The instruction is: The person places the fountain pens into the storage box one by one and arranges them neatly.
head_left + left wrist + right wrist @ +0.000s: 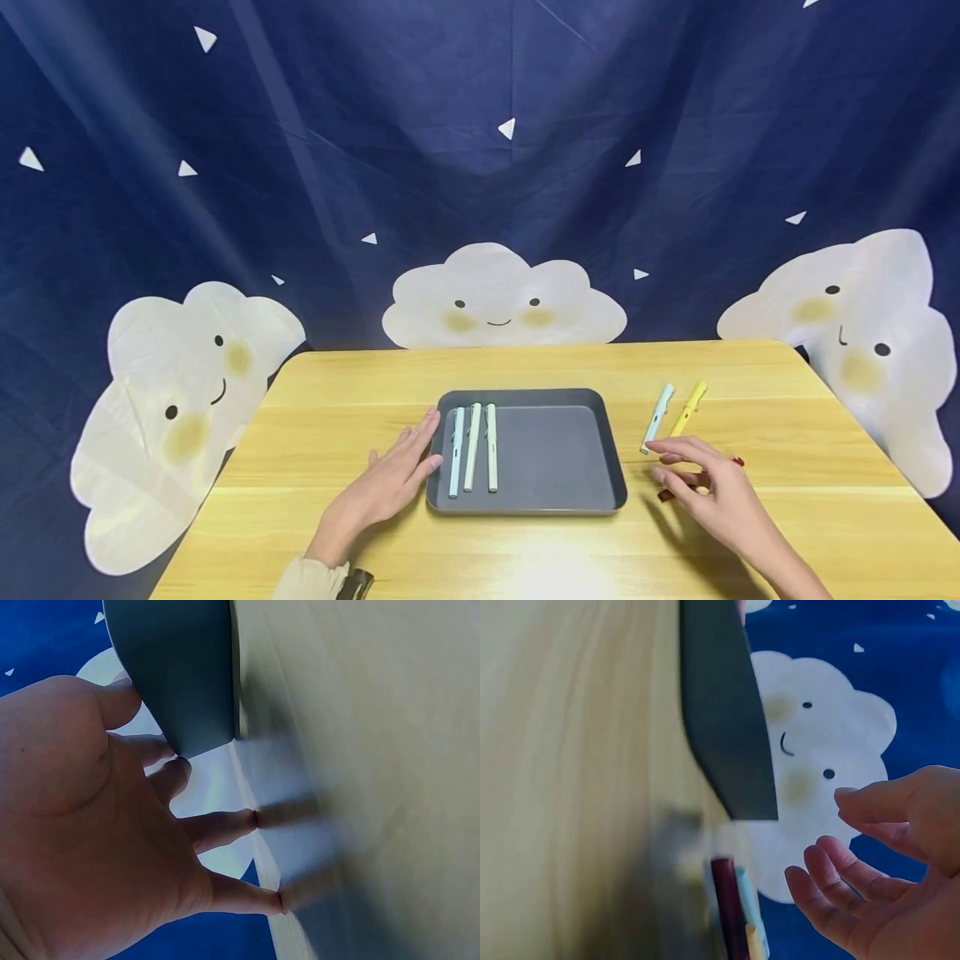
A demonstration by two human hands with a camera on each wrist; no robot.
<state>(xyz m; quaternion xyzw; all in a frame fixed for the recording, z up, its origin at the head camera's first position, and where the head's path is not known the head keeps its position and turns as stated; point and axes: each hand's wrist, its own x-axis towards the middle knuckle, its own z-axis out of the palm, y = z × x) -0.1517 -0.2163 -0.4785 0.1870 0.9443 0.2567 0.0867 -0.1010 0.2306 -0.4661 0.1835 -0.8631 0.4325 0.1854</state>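
A dark grey tray (555, 454) lies on the table, with a light blue pen (457, 454), a pale green pen (472, 447) and another pale green pen (492, 448) side by side at its left. My left hand (386, 487) rests against the tray's left rim, fingers extended. To the right of the tray, my right hand (712, 492) hovers with loosely bent fingers and nothing between them. Below it is a dark red pen (730, 907), partly hidden in the head view. Just beyond the fingertips lie a light blue pen (657, 417) and a yellow pen (688, 408).
The wooden table (360, 375) has rounded far corners. Behind it hangs a dark blue curtain (420, 150) printed with white clouds and small triangles. A dark band (356, 584) is on the left wrist beside a light sleeve (309, 578).
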